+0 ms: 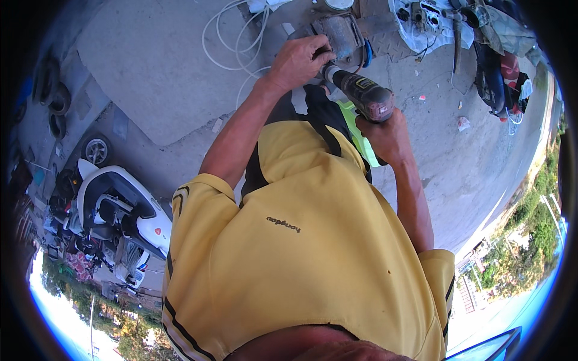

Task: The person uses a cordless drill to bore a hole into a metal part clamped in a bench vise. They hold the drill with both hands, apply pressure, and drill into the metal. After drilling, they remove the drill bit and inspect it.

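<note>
My right hand (388, 135) is wrapped round the grip of a dark power drill (364, 96), low at its rear end. The drill's body slants forward and to the left, and its silver nose lies close to my left hand (301, 60). The fingers of that left hand are closed at the front of the tool; what sits between them is mostly hidden. Just beyond the fingertips stands a worn, rusty metal block (340, 36), vise-like in shape. A blue round part (368, 53) shows at its right side.
Thin white hose (238, 51) lies coiled on the concrete floor left of the metal block. Metal engine parts (427, 17) rest on a pale sheet at the far right. A lime-green object (364, 141) shows beside my legs. A white scooter (120, 204) stands at left, near tyres (59, 99).
</note>
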The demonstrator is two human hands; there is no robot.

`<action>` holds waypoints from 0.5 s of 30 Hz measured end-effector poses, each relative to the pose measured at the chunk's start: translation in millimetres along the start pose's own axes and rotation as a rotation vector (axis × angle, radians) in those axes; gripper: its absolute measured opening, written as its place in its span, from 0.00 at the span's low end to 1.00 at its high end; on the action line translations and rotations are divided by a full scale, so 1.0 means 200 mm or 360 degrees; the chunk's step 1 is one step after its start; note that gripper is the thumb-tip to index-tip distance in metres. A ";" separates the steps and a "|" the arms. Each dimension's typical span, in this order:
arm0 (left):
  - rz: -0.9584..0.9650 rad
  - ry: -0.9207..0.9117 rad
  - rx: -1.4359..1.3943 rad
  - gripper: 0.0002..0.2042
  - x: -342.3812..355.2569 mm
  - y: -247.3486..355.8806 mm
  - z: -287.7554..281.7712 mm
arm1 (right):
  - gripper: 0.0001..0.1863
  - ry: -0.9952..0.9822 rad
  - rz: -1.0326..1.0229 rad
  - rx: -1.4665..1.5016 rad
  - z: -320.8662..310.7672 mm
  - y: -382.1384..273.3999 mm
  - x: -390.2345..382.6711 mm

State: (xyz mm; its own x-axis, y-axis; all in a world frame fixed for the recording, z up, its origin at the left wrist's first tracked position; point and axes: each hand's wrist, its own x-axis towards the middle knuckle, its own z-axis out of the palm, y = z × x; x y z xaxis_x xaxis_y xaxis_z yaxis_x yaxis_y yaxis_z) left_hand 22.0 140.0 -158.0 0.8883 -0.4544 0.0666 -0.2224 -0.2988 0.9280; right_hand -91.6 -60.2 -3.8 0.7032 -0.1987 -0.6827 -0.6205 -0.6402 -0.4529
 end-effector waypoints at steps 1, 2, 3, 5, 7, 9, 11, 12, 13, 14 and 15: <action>0.0007 -0.0002 0.0004 0.09 0.00 0.00 0.00 | 0.19 -0.0011 0.0017 -0.0025 0.00 0.01 0.01; 0.0014 -0.0003 0.0009 0.09 0.00 -0.01 0.00 | 0.19 -0.0023 0.0034 -0.0051 0.00 0.02 0.01; 0.0021 -0.0004 0.0013 0.09 0.00 -0.01 0.00 | 0.19 -0.0007 0.0036 -0.0022 0.00 0.02 0.01; -0.0001 -0.0003 -0.0003 0.09 0.00 0.00 -0.01 | 0.20 0.0027 0.0040 0.0038 0.00 0.01 -0.01; -0.0025 -0.0009 -0.0030 0.09 -0.01 0.01 -0.01 | 0.20 0.0071 0.0002 0.0086 -0.01 0.04 0.01; -0.0050 -0.0023 -0.0068 0.09 -0.01 0.01 -0.02 | 0.19 0.0071 -0.0017 0.0083 0.00 0.04 0.00; -0.0049 -0.0015 -0.0078 0.09 -0.01 0.01 -0.01 | 0.19 0.0015 -0.0028 0.0019 -0.02 0.00 0.00; -0.0049 -0.0011 -0.0083 0.09 0.00 0.00 -0.01 | 0.19 0.0016 -0.0033 -0.0025 -0.02 0.01 0.00; -0.0023 -0.0003 -0.0064 0.09 0.00 0.00 -0.01 | 0.19 0.0016 -0.0041 -0.0064 0.00 0.02 0.01; 0.0002 0.0006 -0.0045 0.09 0.00 -0.01 0.00 | 0.18 0.0017 -0.0050 -0.0104 0.01 0.02 0.01; 0.0026 0.0015 -0.0027 0.09 0.00 -0.01 0.00 | 0.18 -0.0001 0.0022 -0.0052 0.00 0.01 0.01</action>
State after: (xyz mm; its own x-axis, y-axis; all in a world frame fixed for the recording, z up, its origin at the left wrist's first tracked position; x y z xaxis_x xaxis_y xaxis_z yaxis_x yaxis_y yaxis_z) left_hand 22.6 141.0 -159.6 0.8884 -0.4511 0.0854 -0.2304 -0.2772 0.9328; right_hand -91.8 -62.1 -6.7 0.6943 -0.2072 -0.6893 -0.6187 -0.6612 -0.4244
